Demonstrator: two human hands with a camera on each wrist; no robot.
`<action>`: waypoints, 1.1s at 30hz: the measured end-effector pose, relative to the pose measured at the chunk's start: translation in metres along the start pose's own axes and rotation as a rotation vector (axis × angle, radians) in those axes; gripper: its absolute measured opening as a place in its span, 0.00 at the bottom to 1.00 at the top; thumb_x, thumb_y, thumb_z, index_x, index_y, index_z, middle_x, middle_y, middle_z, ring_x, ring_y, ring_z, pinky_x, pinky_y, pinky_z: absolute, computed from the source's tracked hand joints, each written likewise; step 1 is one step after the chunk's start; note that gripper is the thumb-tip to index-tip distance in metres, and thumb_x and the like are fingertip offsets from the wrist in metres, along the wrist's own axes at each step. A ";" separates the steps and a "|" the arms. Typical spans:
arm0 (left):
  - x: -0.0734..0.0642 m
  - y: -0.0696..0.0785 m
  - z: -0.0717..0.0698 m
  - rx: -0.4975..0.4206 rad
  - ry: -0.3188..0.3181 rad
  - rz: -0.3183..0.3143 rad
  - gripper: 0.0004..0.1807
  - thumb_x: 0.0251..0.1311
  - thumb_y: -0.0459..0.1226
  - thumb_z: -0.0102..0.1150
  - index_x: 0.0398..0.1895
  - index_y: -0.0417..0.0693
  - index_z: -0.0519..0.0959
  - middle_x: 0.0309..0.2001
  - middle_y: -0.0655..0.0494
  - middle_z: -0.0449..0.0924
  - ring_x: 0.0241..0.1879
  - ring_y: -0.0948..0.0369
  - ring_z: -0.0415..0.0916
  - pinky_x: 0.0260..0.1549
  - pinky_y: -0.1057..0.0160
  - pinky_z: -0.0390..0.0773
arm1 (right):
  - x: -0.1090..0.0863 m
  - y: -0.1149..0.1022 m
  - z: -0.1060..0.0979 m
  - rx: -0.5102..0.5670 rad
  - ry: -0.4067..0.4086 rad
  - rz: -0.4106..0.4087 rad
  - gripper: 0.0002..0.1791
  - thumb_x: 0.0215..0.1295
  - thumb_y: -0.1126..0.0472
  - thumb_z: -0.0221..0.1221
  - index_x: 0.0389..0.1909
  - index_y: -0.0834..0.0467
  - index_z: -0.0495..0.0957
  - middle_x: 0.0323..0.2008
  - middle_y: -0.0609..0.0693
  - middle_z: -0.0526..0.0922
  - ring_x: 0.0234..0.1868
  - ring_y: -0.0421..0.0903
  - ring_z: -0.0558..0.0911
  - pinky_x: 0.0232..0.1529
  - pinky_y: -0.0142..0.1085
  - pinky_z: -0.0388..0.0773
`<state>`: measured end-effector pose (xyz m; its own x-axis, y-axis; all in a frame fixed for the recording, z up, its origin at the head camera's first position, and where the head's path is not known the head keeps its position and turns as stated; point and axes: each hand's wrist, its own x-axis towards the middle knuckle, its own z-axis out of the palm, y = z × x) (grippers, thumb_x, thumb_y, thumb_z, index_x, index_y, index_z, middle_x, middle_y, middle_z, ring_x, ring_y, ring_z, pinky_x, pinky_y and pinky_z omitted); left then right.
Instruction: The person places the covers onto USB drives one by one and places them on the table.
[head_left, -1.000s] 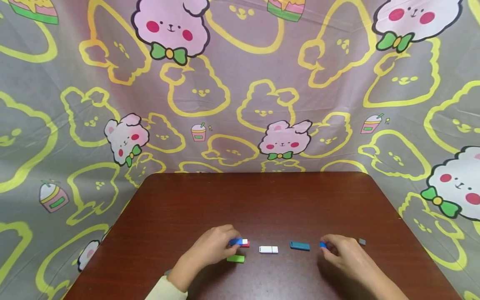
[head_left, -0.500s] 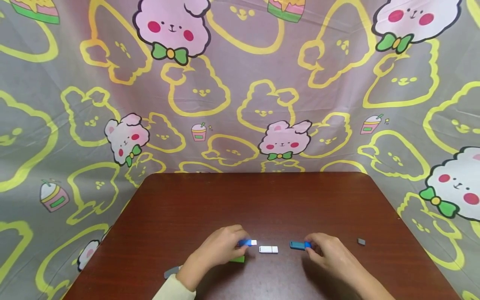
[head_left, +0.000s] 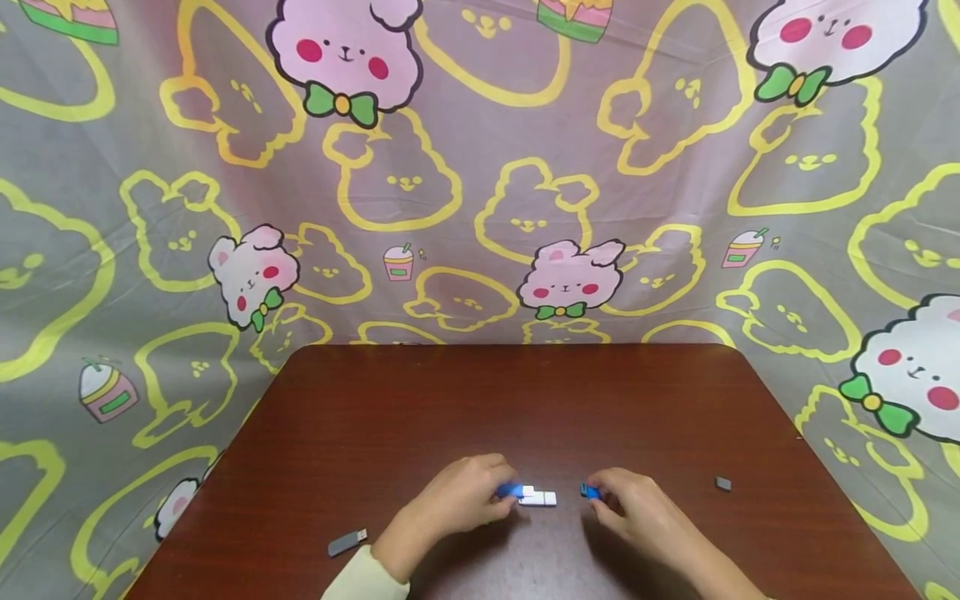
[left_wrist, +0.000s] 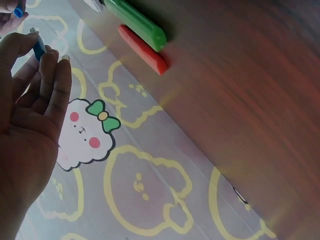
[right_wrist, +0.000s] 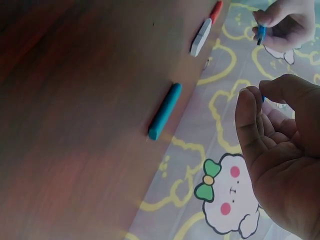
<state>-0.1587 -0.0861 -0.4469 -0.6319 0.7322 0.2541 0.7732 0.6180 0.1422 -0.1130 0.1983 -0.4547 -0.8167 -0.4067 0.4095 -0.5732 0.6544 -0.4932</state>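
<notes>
In the head view my left hand (head_left: 465, 498) pinches a blue USB flash drive (head_left: 512, 491), its pale plug end pointing right. My right hand (head_left: 632, 502) pinches a small blue cap (head_left: 594, 492), held apart from the drive. Below the left hand's drive lies a white USB stick (head_left: 546, 499). A teal USB stick (right_wrist: 165, 111) rests on the table under the right hand, mostly covered in the head view. Green (left_wrist: 137, 25) and red (left_wrist: 143, 50) sticks show in the left wrist view; the left hand hides them from the head camera.
A grey USB stick (head_left: 344, 544) with its metal plug bare lies left of the left forearm. A small grey cap (head_left: 722, 483) lies at the right. The brown table (head_left: 517, 400) meets a patterned cloth (head_left: 480, 208) behind and at the sides.
Both hands have come closer together. The left has carried the blue flash drive right, over the white stick; the right has brought the blue cap left, over the teal stick.
</notes>
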 end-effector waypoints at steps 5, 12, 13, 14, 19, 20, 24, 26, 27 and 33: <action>0.005 0.005 0.003 0.019 0.007 0.017 0.05 0.60 0.43 0.69 0.34 0.54 0.83 0.29 0.68 0.72 0.25 0.76 0.63 0.24 0.78 0.65 | 0.002 -0.002 0.009 -0.034 0.048 -0.082 0.10 0.55 0.71 0.68 0.36 0.56 0.82 0.33 0.42 0.83 0.32 0.29 0.77 0.30 0.28 0.78; 0.009 0.010 0.006 0.024 0.020 0.043 0.06 0.59 0.43 0.70 0.34 0.54 0.83 0.29 0.68 0.72 0.24 0.76 0.63 0.22 0.79 0.64 | 0.006 -0.007 0.014 -0.025 -0.002 -0.085 0.09 0.58 0.69 0.67 0.38 0.56 0.82 0.34 0.42 0.83 0.33 0.31 0.78 0.31 0.29 0.78; 0.010 0.011 0.006 0.026 0.021 0.047 0.06 0.59 0.43 0.70 0.34 0.53 0.83 0.29 0.68 0.72 0.24 0.76 0.62 0.22 0.79 0.63 | 0.007 -0.008 0.015 -0.020 -0.007 -0.083 0.09 0.58 0.69 0.67 0.38 0.56 0.81 0.35 0.42 0.83 0.33 0.31 0.78 0.31 0.29 0.78; 0.011 0.011 0.006 0.026 0.024 0.052 0.06 0.59 0.43 0.70 0.34 0.53 0.83 0.29 0.68 0.72 0.24 0.76 0.62 0.22 0.79 0.63 | 0.007 -0.009 0.015 -0.017 -0.010 -0.083 0.09 0.58 0.69 0.67 0.38 0.56 0.81 0.35 0.42 0.83 0.33 0.32 0.78 0.31 0.29 0.78; 0.013 0.014 0.006 0.025 0.037 0.075 0.07 0.58 0.43 0.71 0.34 0.53 0.83 0.29 0.67 0.73 0.24 0.76 0.62 0.23 0.80 0.63 | 0.010 -0.012 0.019 -0.013 0.004 -0.092 0.09 0.57 0.70 0.67 0.37 0.55 0.81 0.33 0.40 0.82 0.33 0.30 0.77 0.30 0.28 0.77; 0.014 0.015 0.006 0.025 0.043 0.083 0.07 0.58 0.43 0.71 0.34 0.53 0.83 0.29 0.67 0.73 0.25 0.76 0.62 0.23 0.80 0.63 | 0.011 -0.013 0.019 -0.011 0.002 -0.091 0.09 0.57 0.70 0.67 0.37 0.55 0.81 0.33 0.40 0.82 0.32 0.30 0.77 0.29 0.28 0.77; 0.016 0.016 0.007 0.026 0.069 0.111 0.07 0.58 0.43 0.71 0.34 0.52 0.83 0.29 0.67 0.74 0.25 0.77 0.62 0.23 0.81 0.63 | 0.012 -0.013 0.021 -0.002 -0.012 -0.088 0.09 0.57 0.70 0.67 0.37 0.57 0.81 0.32 0.39 0.80 0.32 0.29 0.75 0.28 0.27 0.76; 0.017 0.016 0.008 0.025 0.078 0.121 0.08 0.58 0.43 0.71 0.34 0.52 0.83 0.29 0.66 0.74 0.25 0.77 0.62 0.23 0.81 0.63 | 0.012 -0.013 0.021 -0.001 -0.016 -0.087 0.09 0.58 0.70 0.68 0.37 0.57 0.81 0.32 0.39 0.80 0.31 0.29 0.75 0.28 0.27 0.75; 0.018 0.017 0.008 0.025 0.079 0.122 0.08 0.58 0.43 0.71 0.33 0.52 0.83 0.29 0.66 0.73 0.24 0.77 0.61 0.23 0.81 0.62 | 0.012 -0.014 0.022 -0.002 -0.015 -0.087 0.09 0.57 0.70 0.68 0.37 0.56 0.81 0.31 0.38 0.79 0.31 0.29 0.74 0.27 0.27 0.75; 0.020 0.018 0.007 0.030 0.074 0.131 0.09 0.58 0.43 0.71 0.30 0.52 0.80 0.27 0.66 0.70 0.24 0.75 0.59 0.22 0.80 0.60 | 0.013 -0.015 0.023 0.005 0.002 -0.096 0.10 0.56 0.69 0.67 0.36 0.52 0.81 0.30 0.35 0.76 0.29 0.29 0.72 0.26 0.26 0.71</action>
<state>-0.1575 -0.0585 -0.4464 -0.5190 0.7849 0.3385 0.8464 0.5273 0.0748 -0.1166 0.1686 -0.4595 -0.7578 -0.4664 0.4563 -0.6492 0.6095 -0.4550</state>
